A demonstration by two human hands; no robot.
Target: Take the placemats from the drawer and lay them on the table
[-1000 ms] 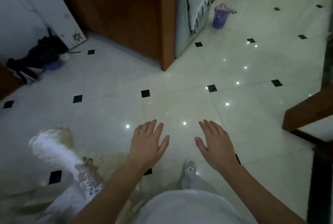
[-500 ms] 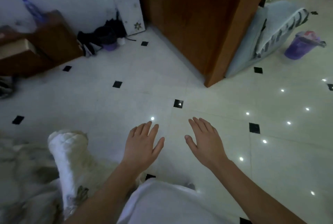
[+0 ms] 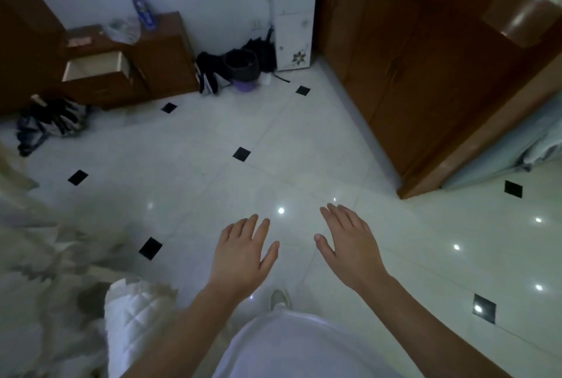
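Two bare hands are held out palm down over the glossy pale floor (image 3: 197, 183), a small gap between them. The left hand (image 3: 243, 256) and the right hand (image 3: 352, 250) both have their fingers straight and a little spread, and they hold nothing and touch nothing. Below them, near the bottom edge, the toe of a light shoe (image 3: 279, 298) shows just past the person's white garment.

The drawer (image 3: 94, 69) is far off to the left, well apart from both hands. It stands pulled out of a small brown cabinet (image 3: 164, 64) set against the far wall. Its inside looks pale, but the light is dim and I cannot tell what lies in it. On top of the cabinet stand a clear bottle (image 3: 141, 9) with a blue label and, just beside it, a crumpled plastic bag (image 3: 121, 31).

To the right of the cabinet a purple bin (image 3: 243, 73) with a dark liner sits among dark things on the floor, in front of a white panel (image 3: 295, 12) printed with flowers. A tall brown wardrobe (image 3: 410, 58) fills the far right. A heap of dark clothes (image 3: 51, 122) lies on the floor at the left, and white quilted cloth (image 3: 130, 317) sits near the left forearm.
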